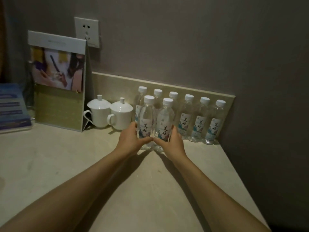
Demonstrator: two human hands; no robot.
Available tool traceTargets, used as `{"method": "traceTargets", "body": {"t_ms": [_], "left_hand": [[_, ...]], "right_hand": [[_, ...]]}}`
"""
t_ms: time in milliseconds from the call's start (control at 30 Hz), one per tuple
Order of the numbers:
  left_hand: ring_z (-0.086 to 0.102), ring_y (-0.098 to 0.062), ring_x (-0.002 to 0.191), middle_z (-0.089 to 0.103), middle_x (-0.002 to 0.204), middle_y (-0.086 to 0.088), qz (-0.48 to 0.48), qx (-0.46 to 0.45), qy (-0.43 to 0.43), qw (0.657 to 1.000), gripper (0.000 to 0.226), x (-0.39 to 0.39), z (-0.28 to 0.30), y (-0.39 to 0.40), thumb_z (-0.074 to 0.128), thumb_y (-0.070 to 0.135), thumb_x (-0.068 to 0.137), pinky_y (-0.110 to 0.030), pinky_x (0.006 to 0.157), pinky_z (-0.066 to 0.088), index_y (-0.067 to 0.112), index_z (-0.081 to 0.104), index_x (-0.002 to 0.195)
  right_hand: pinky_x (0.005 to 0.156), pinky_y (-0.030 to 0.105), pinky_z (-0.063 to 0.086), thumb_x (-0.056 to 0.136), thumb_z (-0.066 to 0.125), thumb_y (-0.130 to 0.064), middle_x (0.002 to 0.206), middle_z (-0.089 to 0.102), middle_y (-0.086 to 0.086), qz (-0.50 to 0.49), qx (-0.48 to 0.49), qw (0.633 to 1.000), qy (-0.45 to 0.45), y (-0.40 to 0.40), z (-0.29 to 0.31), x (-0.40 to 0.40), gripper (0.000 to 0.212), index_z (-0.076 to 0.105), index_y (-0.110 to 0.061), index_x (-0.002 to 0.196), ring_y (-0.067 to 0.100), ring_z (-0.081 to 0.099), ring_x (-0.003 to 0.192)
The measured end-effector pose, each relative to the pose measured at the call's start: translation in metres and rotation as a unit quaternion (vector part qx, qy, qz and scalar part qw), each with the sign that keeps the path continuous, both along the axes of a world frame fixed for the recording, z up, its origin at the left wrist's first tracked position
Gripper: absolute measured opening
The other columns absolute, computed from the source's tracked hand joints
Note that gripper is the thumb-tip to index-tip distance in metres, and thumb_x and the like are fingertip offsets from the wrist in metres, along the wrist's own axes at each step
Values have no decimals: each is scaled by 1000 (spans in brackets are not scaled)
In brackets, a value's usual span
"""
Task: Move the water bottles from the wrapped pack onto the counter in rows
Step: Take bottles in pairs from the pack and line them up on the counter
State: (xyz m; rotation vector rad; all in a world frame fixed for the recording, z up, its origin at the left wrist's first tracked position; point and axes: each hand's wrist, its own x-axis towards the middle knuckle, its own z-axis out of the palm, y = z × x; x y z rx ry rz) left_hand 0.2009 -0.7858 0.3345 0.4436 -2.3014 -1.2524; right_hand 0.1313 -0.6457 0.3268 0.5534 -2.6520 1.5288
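Several clear water bottles with white caps stand in a row (199, 119) along the low backsplash at the back of the beige counter (66, 164). Two more bottles stand side by side in front of that row. My left hand (132, 141) wraps the left front bottle (147, 118) low on its label. My right hand (172, 143) wraps the right front bottle (165, 121) the same way. My thumbs nearly touch between the two bottles. Both bottle bases sit on or just above the counter. No wrapped pack is in view.
Two white lidded cups (110, 113) stand just left of the bottles. A tall standing card holder (58, 81) and a blue leaflet stand (11, 106) are at the far left. A wall socket (87, 31) is above. The counter's right edge (234, 164) runs diagonally beside a wall.
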Motion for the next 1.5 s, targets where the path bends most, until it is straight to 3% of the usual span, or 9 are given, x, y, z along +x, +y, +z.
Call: {"method": "traceTargets", "body": {"t_ms": [67,200,400,500,633,967,1333,1500], "left_hand": [[67,-21,103,68,118,-4,-7,-5,3,1000,57,-4,0,-9,84,33,73,-35,84,58,18,54,119],[66,-21,104,67,119,-5,-20,-4,13,1000,54,-13,0,-17,82,30,76,-23,73,51,15,55,120],[64,-22,109,65,121,-4,-38,-39,6,998,59,-17,-4,-27,82,33,75,-21,73,49,14,51,122],[65,-22,106,66,120,-5,-34,-67,-11,997,51,-19,-10,-32,80,29,78,-30,80,56,16,54,119],[65,-24,110,67,120,-5,-22,-82,-9,996,45,-27,-12,-31,78,26,81,-27,79,52,16,57,119],[67,-23,105,69,117,-6,-12,-103,-8,995,46,-41,-15,-37,78,31,80,-28,75,54,15,56,117],[66,-24,111,68,123,-6,-35,-120,-8,992,47,-39,-13,-38,75,28,83,-37,89,57,14,57,124],[65,-23,112,67,123,-5,-38,-140,-13,989,45,-42,-13,-38,73,29,85,-34,87,54,15,57,124]], "right_hand": [[101,52,47,73,77,-50,140,49,6,-28,24,999,14,-9,1,2,80,35,-27,137,29,48,129],[100,48,49,75,78,-45,135,53,4,-60,15,998,19,-21,4,3,75,39,-26,136,26,54,124],[103,49,46,77,79,-37,137,51,6,-83,17,996,-2,-30,10,5,77,35,-22,138,27,52,126],[102,44,47,81,75,-34,138,51,4,-103,39,994,19,-30,3,9,67,38,-20,134,25,53,125],[98,47,48,86,70,-36,137,51,4,-139,68,987,29,-36,1,11,53,39,-21,127,28,53,124],[98,50,49,88,67,-34,138,51,6,-134,82,987,40,-41,7,4,50,38,-18,125,30,53,124],[93,38,50,91,63,-36,134,51,8,-128,138,979,76,-37,4,-1,54,39,-12,132,27,55,118],[90,36,48,92,62,-33,133,50,12,-119,153,977,84,-39,6,-2,53,38,-9,131,29,55,117]]}}
